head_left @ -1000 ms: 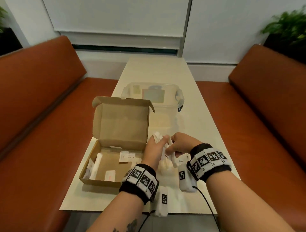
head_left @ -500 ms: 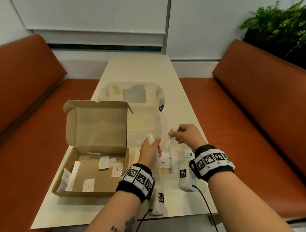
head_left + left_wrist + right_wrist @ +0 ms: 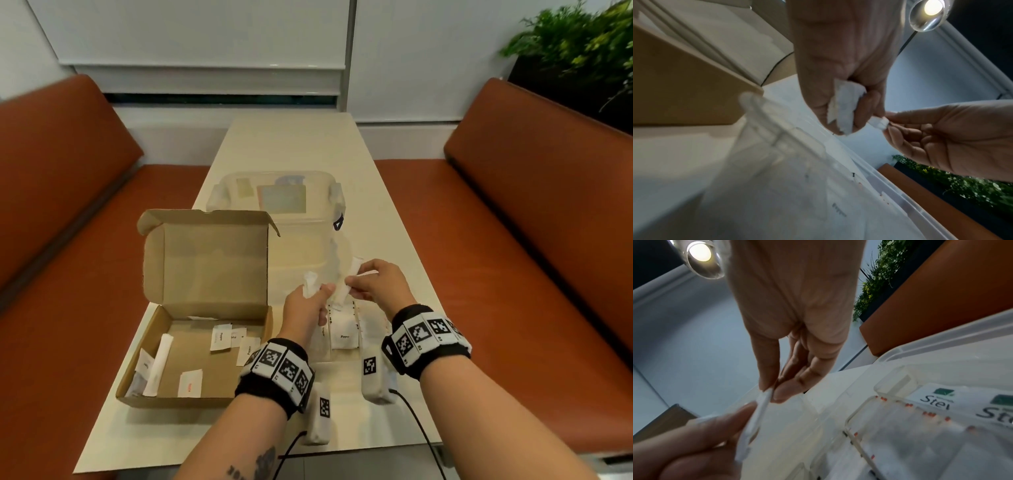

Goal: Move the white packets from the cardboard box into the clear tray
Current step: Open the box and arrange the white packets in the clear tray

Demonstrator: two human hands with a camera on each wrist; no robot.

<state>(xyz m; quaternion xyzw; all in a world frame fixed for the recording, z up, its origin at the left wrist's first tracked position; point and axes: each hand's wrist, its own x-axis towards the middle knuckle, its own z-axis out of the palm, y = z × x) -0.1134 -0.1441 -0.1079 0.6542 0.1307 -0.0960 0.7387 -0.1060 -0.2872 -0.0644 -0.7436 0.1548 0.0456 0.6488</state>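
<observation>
The open cardboard box (image 3: 191,363) lies on the left of the table with several white packets (image 3: 219,337) on its floor. To its right is the clear tray (image 3: 294,270), which holds packets such as one marked Pepper (image 3: 344,334). Above the tray my left hand (image 3: 315,294) grips a bunch of crumpled white packets (image 3: 844,105). My right hand (image 3: 352,284) pinches one slim white packet (image 3: 760,410) between thumb and forefinger, its lower end close to the left hand's fingers (image 3: 694,443).
A clear lidded container (image 3: 274,202) stands behind the tray. The box's raised lid (image 3: 205,260) walls off the left side. Orange benches (image 3: 513,240) flank the narrow table (image 3: 291,144). A cable (image 3: 421,435) hangs off the front edge.
My hands were pressed together on the bunch a second ago. The right hand has since drawn one slim packet up and away to the right while the left keeps the rest.
</observation>
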